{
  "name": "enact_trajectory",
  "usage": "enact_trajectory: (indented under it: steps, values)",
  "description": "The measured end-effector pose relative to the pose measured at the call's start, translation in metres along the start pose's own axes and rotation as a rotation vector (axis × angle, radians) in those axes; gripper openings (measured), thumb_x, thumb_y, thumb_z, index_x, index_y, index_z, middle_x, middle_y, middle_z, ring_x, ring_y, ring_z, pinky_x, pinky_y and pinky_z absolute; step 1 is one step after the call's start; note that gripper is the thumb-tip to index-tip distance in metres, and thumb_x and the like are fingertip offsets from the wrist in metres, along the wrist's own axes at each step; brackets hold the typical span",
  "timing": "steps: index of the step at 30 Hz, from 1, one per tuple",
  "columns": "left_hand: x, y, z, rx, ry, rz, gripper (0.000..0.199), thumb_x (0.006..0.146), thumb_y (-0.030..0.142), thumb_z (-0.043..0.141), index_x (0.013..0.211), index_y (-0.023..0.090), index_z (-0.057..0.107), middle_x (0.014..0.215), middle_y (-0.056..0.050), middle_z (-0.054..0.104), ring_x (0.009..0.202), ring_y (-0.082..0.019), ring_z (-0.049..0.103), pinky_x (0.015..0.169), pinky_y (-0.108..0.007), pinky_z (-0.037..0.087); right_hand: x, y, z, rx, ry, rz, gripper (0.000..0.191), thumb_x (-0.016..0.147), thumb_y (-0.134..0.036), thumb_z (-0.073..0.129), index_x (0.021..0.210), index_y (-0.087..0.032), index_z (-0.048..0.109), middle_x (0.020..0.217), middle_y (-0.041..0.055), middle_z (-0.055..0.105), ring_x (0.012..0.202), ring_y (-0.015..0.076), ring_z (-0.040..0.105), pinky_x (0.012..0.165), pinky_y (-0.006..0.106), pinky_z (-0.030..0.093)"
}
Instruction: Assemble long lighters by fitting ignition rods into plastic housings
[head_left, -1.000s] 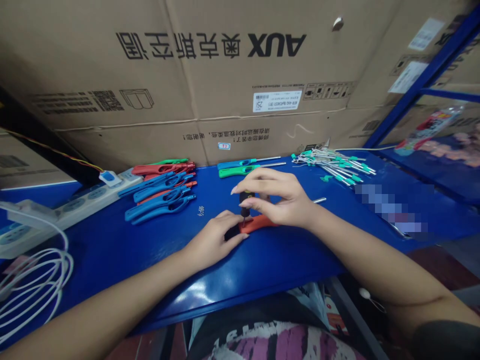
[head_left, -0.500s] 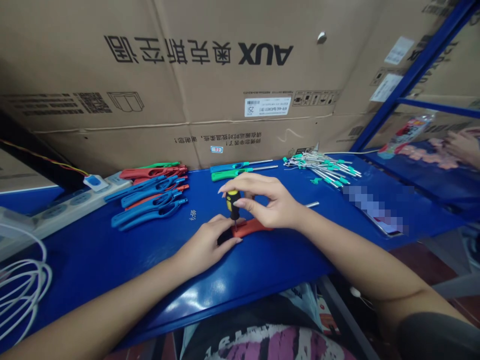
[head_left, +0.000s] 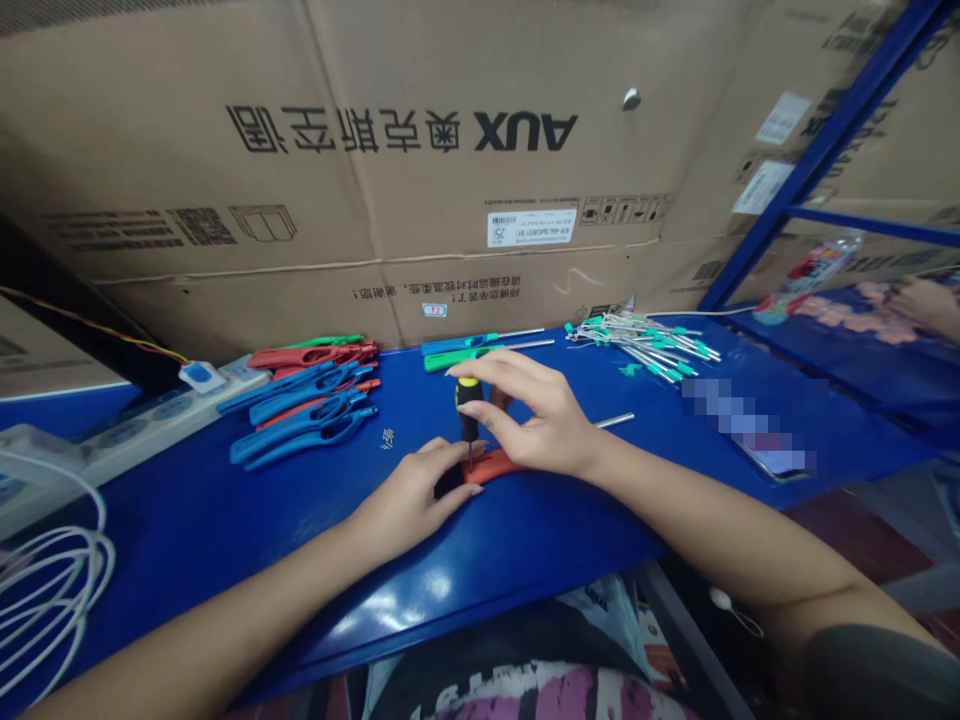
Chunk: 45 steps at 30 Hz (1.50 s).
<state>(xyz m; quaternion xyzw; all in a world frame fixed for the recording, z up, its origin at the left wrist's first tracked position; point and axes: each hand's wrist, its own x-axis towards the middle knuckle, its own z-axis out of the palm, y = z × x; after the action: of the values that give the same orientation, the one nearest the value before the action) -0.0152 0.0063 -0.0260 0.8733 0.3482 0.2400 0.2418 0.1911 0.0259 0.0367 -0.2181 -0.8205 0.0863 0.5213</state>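
Note:
A red-orange lighter-like handle [head_left: 495,465] lies on the blue table, a metal rod [head_left: 615,421] sticking out past my right hand. My left hand [head_left: 409,497] pinches the handle's left end between thumb and fingers. Upright above that end is a short black and yellow screwdriver [head_left: 469,412], its tip against the handle. My right hand [head_left: 536,415] grips the screwdriver with thumb and fingers. Several tiny screws [head_left: 388,439] lie to the left of my hands.
Blue and red handle shells [head_left: 307,415] are piled at left, beside a power strip [head_left: 150,420] and white cable [head_left: 67,570]. Green and blue assembled pieces [head_left: 457,357], metal rods with wires [head_left: 652,345] and a phone [head_left: 765,450] lie behind and right. Another person's hand [head_left: 926,305] is far right.
The camera view has tilted slightly, shifting the scene. Both hands keep their hold on the handle and the screwdriver, with little other movement.

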Motion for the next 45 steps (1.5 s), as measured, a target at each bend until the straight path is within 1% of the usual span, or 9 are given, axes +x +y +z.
enact_trajectory:
  steps: [3, 6, 11, 16, 22, 26, 30, 36, 45]
  values:
    - [-0.001, 0.002, -0.009, 0.039, -0.031, -0.027, 0.048, 0.092, 0.022, 0.064, 0.138, 0.023, 0.053, 0.126, -0.007, 0.07, 0.115, -0.023, 0.065, 0.101, -0.038, 0.051, 0.007, 0.01, -0.019, 0.02, 0.104, 0.143, 0.022, 0.097, -0.027, 0.061, 0.118, -0.023, 0.064, 0.103, 0.0045, 0.069, 0.062, 0.0101, 0.06, 0.058, 0.025, 0.056]
    - [-0.002, 0.005, -0.015, 0.139, -0.052, -0.059, 0.055, 0.087, 0.017, 0.064, 0.14, 0.023, 0.05, 0.129, -0.007, 0.068, 0.117, -0.025, 0.063, 0.102, -0.04, 0.051, 0.011, 0.037, -0.051, -0.157, 0.214, 0.172, 0.024, 0.095, -0.031, 0.063, 0.118, -0.025, 0.063, 0.106, 0.0049, 0.068, 0.064, 0.0127, 0.062, 0.059, 0.028, 0.057]
    - [0.01, 0.014, -0.014, 0.321, -0.106, -0.106, 0.031, 0.093, 0.025, 0.061, 0.124, 0.019, 0.062, 0.115, -0.01, 0.069, 0.107, -0.027, 0.063, 0.094, -0.042, 0.053, -0.01, 0.105, -0.096, -0.495, 0.27, 0.221, 0.016, 0.09, -0.029, 0.063, 0.105, -0.021, 0.063, 0.102, 0.0076, 0.066, 0.074, 0.0187, 0.065, 0.063, 0.033, 0.058]
    - [0.047, 0.008, -0.028, 0.377, -0.223, -0.088, 0.022, 0.096, 0.026, 0.055, 0.108, 0.017, 0.071, 0.104, -0.012, 0.068, 0.095, -0.025, 0.065, 0.085, -0.036, 0.054, -0.035, 0.146, -0.11, -0.597, 0.21, 0.338, 0.013, 0.088, -0.026, 0.058, 0.099, -0.019, 0.059, 0.102, 0.0111, 0.066, 0.083, 0.0226, 0.064, 0.072, 0.036, 0.055]
    - [0.098, -0.033, -0.081, 0.315, -0.139, -0.19, 0.03, 0.092, 0.041, 0.057, 0.103, 0.019, 0.074, 0.095, -0.006, 0.076, 0.085, -0.023, 0.071, 0.076, -0.03, 0.054, -0.034, 0.15, -0.113, -0.605, 0.209, 0.595, 0.016, 0.086, -0.025, 0.054, 0.101, -0.019, 0.058, 0.104, 0.012, 0.066, 0.084, 0.0218, 0.064, 0.079, 0.034, 0.053]
    - [0.12, -0.066, -0.1, 0.378, -0.038, -0.237, 0.033, 0.092, 0.035, 0.053, 0.11, 0.015, 0.072, 0.103, -0.011, 0.076, 0.092, -0.025, 0.071, 0.08, -0.033, 0.055, -0.034, 0.15, -0.113, -0.632, 0.077, 0.649, 0.021, 0.083, -0.017, 0.051, 0.101, -0.017, 0.061, 0.109, 0.013, 0.064, 0.102, 0.0241, 0.063, 0.09, 0.035, 0.052]
    - [0.137, -0.089, -0.094, 0.461, 0.03, -0.175, 0.03, 0.09, 0.029, 0.054, 0.107, 0.014, 0.072, 0.11, -0.015, 0.072, 0.107, -0.029, 0.065, 0.097, -0.041, 0.05, -0.038, 0.153, -0.107, -0.634, -0.103, 0.7, 0.017, 0.077, -0.016, 0.059, 0.092, -0.017, 0.067, 0.1, 0.0114, 0.065, 0.101, 0.0258, 0.063, 0.094, 0.037, 0.05]
    - [0.153, -0.11, -0.076, 0.496, 0.071, -0.063, 0.026, 0.089, 0.025, 0.055, 0.107, 0.014, 0.07, 0.112, -0.016, 0.068, 0.114, -0.031, 0.06, 0.106, -0.047, 0.046, -0.049, 0.155, -0.094, -0.628, -0.36, 0.759, 0.024, 0.076, -0.013, 0.065, 0.1, -0.016, 0.068, 0.105, 0.0115, 0.064, 0.101, 0.0232, 0.063, 0.095, 0.033, 0.049]
    - [0.151, -0.118, -0.072, 0.505, 0.106, -0.022, 0.028, 0.089, 0.025, 0.052, 0.108, 0.014, 0.068, 0.116, -0.016, 0.068, 0.113, -0.029, 0.061, 0.103, -0.045, 0.049, -0.054, 0.152, -0.094, -0.693, -0.476, 0.827, 0.027, 0.083, -0.019, 0.062, 0.11, -0.021, 0.065, 0.116, 0.0115, 0.06, 0.096, 0.0233, 0.063, 0.088, 0.033, 0.05]
